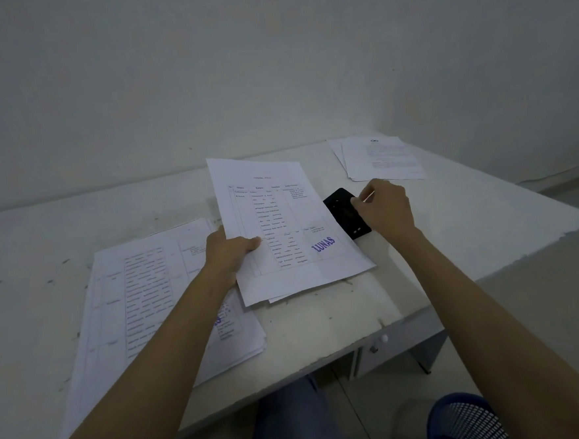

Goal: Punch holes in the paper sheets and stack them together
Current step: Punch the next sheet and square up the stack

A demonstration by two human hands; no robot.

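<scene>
Left hand (230, 254) pinching thin, floppy sheets (281, 226) at left edge; right hand (385, 209) gripping rigid black punch (346, 213); support sheets underneath.

stamp "LUNAS", purple, at 5 o'clock on sheet (281, 226) in my left hand (229, 254) | table print there unreadable | other papers' text too blurred

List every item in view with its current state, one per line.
Left hand: grips the held sheets at their left edge.
Held sheets: lifted, tilted, right edge at the hole punch.
Hole punch: on the table, partly under the sheets.
Right hand: fingers curled on the punch.
Left stack: flat, fanned.
Far stack: flat, untouched.
Table: scuffed, drawer shut.
</scene>
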